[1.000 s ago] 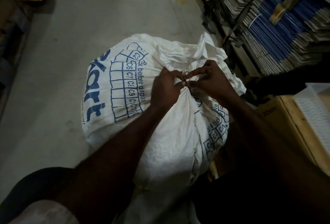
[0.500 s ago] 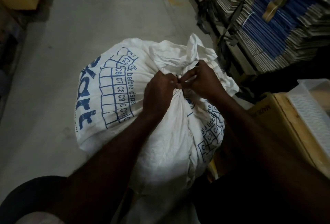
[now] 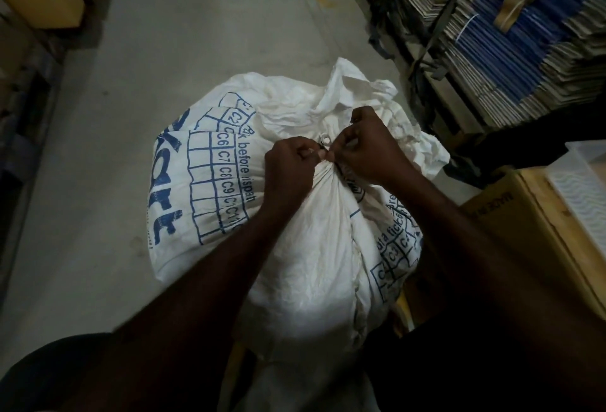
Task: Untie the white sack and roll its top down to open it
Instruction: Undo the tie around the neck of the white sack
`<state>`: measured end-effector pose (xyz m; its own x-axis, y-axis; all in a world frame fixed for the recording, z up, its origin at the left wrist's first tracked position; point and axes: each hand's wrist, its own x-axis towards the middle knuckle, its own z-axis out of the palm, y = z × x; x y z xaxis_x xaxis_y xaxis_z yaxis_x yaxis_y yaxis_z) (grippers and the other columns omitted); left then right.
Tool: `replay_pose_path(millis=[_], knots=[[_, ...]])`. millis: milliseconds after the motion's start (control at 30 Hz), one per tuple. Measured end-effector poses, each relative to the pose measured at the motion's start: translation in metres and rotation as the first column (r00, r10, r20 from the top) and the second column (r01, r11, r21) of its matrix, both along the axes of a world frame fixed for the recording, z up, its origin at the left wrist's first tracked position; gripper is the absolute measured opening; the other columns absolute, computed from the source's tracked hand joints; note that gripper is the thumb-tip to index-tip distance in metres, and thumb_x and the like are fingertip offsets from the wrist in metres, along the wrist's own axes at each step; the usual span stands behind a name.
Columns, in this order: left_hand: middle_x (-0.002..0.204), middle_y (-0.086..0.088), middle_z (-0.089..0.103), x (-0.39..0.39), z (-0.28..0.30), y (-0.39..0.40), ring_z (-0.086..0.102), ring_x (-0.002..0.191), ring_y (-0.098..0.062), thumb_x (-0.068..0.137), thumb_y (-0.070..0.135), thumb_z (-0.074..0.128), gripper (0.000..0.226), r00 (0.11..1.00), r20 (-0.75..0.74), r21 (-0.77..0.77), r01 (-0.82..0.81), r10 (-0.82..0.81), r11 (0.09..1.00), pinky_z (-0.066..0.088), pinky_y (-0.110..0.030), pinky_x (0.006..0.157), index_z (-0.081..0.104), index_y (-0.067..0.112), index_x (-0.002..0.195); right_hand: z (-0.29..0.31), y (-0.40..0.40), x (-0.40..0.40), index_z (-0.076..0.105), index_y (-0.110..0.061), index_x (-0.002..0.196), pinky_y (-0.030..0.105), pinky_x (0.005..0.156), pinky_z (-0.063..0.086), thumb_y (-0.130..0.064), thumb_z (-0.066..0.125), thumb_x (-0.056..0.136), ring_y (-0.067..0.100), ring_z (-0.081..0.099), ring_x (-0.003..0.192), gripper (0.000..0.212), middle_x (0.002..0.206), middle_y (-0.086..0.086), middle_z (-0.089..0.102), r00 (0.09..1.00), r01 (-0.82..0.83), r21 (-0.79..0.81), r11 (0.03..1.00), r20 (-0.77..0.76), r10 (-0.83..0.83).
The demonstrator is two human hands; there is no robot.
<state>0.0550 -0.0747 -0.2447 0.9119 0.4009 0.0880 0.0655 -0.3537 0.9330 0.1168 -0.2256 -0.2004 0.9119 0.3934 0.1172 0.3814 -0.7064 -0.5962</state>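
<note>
Both hands, left hand (image 3: 288, 165) and right hand (image 3: 370, 149), remain pinched on the tie (image 3: 325, 146) cinching the bulging white woven sack (image 3: 305, 247) with blue print; neck unchanged, knot not yet released.

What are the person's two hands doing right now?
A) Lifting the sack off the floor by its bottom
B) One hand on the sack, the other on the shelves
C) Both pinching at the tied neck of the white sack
C: the left hand and the right hand meet fingertip to fingertip at the bunched neck of the white sack.

Sack (image 3: 295, 247) on floor (image 3: 196, 50), left of crate (image 3: 524, 214)
</note>
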Motion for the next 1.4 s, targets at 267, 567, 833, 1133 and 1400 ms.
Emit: replay_pose_path(millis=[267, 567, 833, 1133, 1400], knots=[[0.077, -0.001, 0.078, 0.007, 0.002, 0.004, 0.069, 0.067, -0.009, 0.088, 0.017, 0.086, 0.01, 0.996, -0.026, -0.214, -0.087, 0.083, 0.973, 0.055, -0.028, 0.069, 0.081, 0.008, 0.089, 0.011, -0.018, -0.003, 0.08, -0.029, 0.079, 0.03, 0.095, 0.054, -0.014, 0.09, 0.078, 0.021, 0.054, 0.118, 0.018, 0.125, 0.004, 0.043, 0.993, -0.097, 0.057, 0.994, -0.065, 0.1], [0.09, 0.006, 0.077, -0.008, 0.019, 0.002, 0.075, 0.09, -0.019, 0.091, 0.025, 0.075, 0.006, 0.999, 0.047, -0.074, 0.022, -0.019, 0.997, 0.062, -0.045, 0.089, 0.073, 0.02, 0.092, 0.026, -0.032, -0.011, 0.081, -0.023, 0.098, 0.0, 0.09, 0.037, -0.015, 0.096, 0.067, 0.006, 0.048, 0.117, 0.035, 0.133, 0.006, 0.046, 0.989, -0.088, 0.066, 0.994, -0.115, 0.095], [0.1, 0.006, 0.074, -0.059, 0.047, -0.008, 0.069, 0.096, -0.009, 0.096, 0.016, 0.078, 0.005, 0.96, 0.277, 0.063, -0.064, 0.044, 0.996, 0.054, -0.025, 0.087, 0.075, 0.019, 0.099, 0.06, -0.034, -0.065, 0.078, -0.022, 0.098, 0.025, 0.095, 0.05, -0.009, 0.08, 0.08, 0.01, 0.06, 0.115, 0.022, 0.123, -0.001, 0.061, 0.95, -0.109, 0.166, 0.98, 0.306, 0.054], [0.102, -0.002, 0.078, -0.132, 0.116, -0.031, 0.073, 0.09, -0.015, 0.105, 0.012, 0.066, 0.004, 0.933, 0.352, -0.204, 0.158, -0.078, 0.966, 0.059, -0.032, 0.083, 0.07, 0.009, 0.105, 0.069, -0.038, -0.134, 0.071, -0.018, 0.128, 0.035, 0.099, 0.056, -0.006, 0.078, 0.088, 0.006, 0.067, 0.114, 0.042, 0.124, -0.006, 0.071, 0.958, -0.141, 0.372, 0.917, 0.285, 0.032], [0.092, -0.001, 0.069, -0.181, 0.132, -0.031, 0.06, 0.082, -0.012, 0.114, 0.015, 0.05, 0.019, 0.929, 0.359, -0.469, 0.259, -0.086, 0.844, 0.052, -0.026, 0.08, 0.066, 0.007, 0.109, 0.075, -0.058, -0.189, 0.081, -0.013, 0.111, 0.035, 0.093, 0.058, -0.017, 0.078, 0.094, 0.015, 0.076, 0.101, 0.018, 0.102, -0.002, 0.081, 0.938, -0.25, 0.461, 0.852, -0.103, 0.331]])
